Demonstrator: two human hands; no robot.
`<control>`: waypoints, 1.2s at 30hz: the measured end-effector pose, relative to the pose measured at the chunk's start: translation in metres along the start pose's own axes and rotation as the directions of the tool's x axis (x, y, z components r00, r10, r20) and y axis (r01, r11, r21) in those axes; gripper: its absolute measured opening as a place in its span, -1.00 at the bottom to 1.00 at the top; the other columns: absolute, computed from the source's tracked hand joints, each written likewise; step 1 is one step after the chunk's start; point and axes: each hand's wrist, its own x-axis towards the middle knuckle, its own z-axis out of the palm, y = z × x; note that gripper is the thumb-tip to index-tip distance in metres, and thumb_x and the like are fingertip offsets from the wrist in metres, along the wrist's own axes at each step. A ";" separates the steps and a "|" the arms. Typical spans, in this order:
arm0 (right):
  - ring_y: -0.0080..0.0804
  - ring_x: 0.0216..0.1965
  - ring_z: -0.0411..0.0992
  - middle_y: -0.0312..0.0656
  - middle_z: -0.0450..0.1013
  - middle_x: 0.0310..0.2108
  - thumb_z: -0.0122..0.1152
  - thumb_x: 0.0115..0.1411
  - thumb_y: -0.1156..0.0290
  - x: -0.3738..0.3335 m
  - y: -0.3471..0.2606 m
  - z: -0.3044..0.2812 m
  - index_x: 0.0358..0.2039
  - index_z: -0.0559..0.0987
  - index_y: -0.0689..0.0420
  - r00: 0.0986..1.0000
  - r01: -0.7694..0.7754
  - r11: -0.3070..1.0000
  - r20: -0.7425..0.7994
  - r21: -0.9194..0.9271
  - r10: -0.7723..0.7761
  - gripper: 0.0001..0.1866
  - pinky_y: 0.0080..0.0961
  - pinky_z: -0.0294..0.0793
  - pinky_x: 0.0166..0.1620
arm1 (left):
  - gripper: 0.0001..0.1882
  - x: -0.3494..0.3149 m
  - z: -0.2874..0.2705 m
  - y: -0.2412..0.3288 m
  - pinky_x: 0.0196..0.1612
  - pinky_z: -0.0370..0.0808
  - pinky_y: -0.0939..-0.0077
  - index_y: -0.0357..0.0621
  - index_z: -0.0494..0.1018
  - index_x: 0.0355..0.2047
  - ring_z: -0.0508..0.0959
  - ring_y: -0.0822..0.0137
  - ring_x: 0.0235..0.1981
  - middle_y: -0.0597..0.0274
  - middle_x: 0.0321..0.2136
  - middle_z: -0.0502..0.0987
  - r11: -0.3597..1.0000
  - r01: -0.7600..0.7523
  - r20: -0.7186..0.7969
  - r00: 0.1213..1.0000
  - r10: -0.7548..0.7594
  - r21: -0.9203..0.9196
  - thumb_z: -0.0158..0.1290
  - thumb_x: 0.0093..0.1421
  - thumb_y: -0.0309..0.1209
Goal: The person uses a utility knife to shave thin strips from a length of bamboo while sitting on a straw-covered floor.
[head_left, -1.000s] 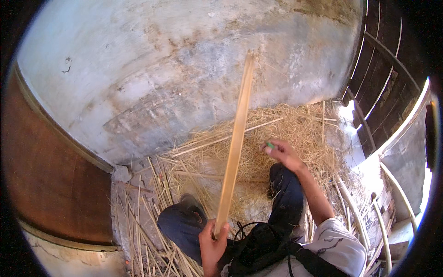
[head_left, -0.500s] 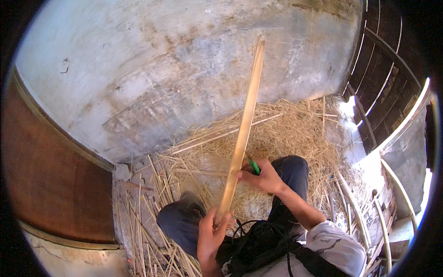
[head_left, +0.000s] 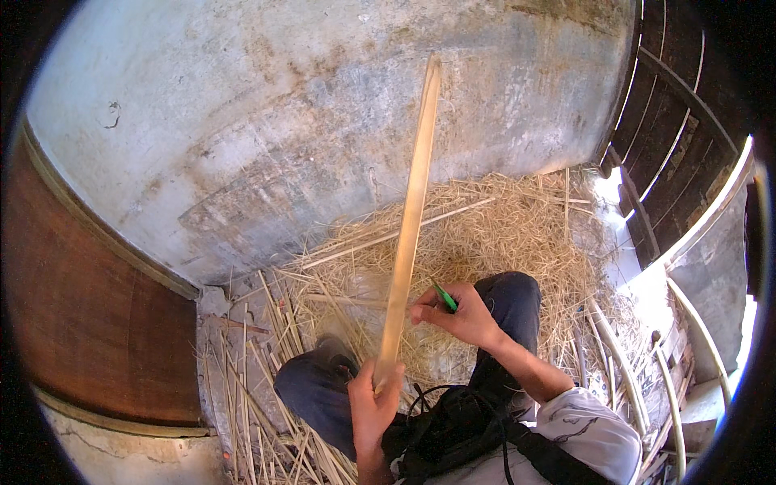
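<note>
A long, flat, pale bamboo strip (head_left: 411,218) stands up at a slight slant in front of me, its far end narrowing against the wall behind. My left hand (head_left: 375,404) is closed around its lower end, thumb along the face. Just right of the strip is my right hand (head_left: 457,314), closed on a slim green-handled tool (head_left: 444,298). The tool's handle pokes out above the fist; its working end is hidden, so I cannot make out its kind. The right fingertips sit close beside the strip's edge, seemingly just apart from it.
Dry shavings (head_left: 501,218) cover the floor ahead, with thin strips (head_left: 396,234) lying across them. More loose strips (head_left: 250,404) lie at the left. A stained wall (head_left: 323,121) rises ahead, a brown panel (head_left: 105,315) stands left, and curved poles (head_left: 618,364) lie right.
The bamboo strip's upper end has swung to the left. My right fingers have come off the strip and now sit beside it. My left hand keeps its hold on the lower end.
</note>
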 end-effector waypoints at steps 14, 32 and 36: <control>-0.51 -0.31 0.62 -0.20 0.63 -0.35 0.40 0.40 0.29 -0.011 -0.015 0.004 -0.03 0.69 0.20 0.991 0.133 0.972 0.053 -0.193 -0.125 -0.73 -0.51 0.56 -0.22 | -0.84 0.005 0.001 0.019 -0.51 0.40 0.58 -0.26 0.57 -0.10 0.46 0.60 -0.56 0.37 -0.51 0.54 0.987 0.047 -0.015 0.999 -0.050 -0.153 0.19 0.46 -0.41; -0.24 -0.49 0.61 -0.29 0.56 -0.46 0.53 0.15 0.02 -0.030 -0.011 0.004 -0.03 0.74 -0.10 0.839 0.432 0.543 0.100 -0.720 -0.535 -0.58 -0.30 0.59 -0.44 | -0.77 0.005 0.003 0.020 -0.37 0.37 0.57 -0.31 0.55 -0.14 0.42 0.62 -0.39 0.39 -0.42 0.55 0.983 0.056 -0.001 0.998 -0.057 -0.176 0.29 0.42 -0.36; -0.25 -0.50 0.61 -0.31 0.55 -0.47 0.54 0.11 -0.01 -0.028 -0.019 0.004 -0.02 0.74 -0.12 0.828 0.442 0.528 0.103 -0.726 -0.551 -0.55 -0.29 0.57 -0.45 | -0.78 0.005 -0.002 0.023 -0.45 0.32 0.57 -0.30 0.57 -0.17 0.39 0.63 -0.47 0.45 -0.51 0.50 0.983 0.094 0.032 0.995 -0.090 -0.158 0.26 0.44 -0.35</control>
